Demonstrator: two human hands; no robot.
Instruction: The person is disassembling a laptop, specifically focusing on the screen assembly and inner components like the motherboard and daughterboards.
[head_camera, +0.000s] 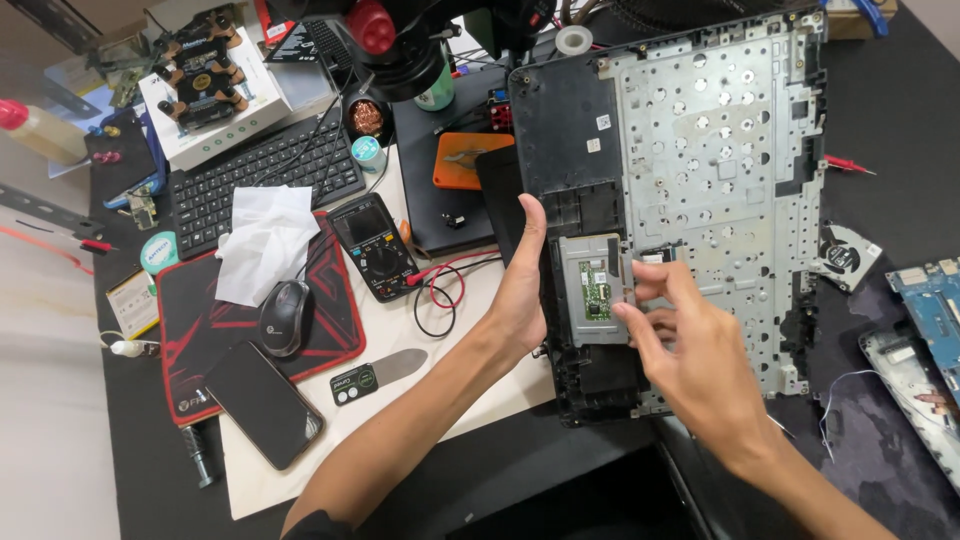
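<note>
Steadying the laptop palmrest shell (690, 150) at centre right with flat left hand (520, 300), right hand (690, 350) pinching the ribbon connector (630, 290) beside the touchpad board (592, 290); likely tearing if pulled askew.

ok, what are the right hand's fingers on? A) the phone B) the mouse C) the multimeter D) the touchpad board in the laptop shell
D: the right hand has its fingertips at the edge of the touchpad board in the laptop shell, while the left hand steadies the shell's side; the mouse, multimeter and phone lie untouched to the left.
</note>
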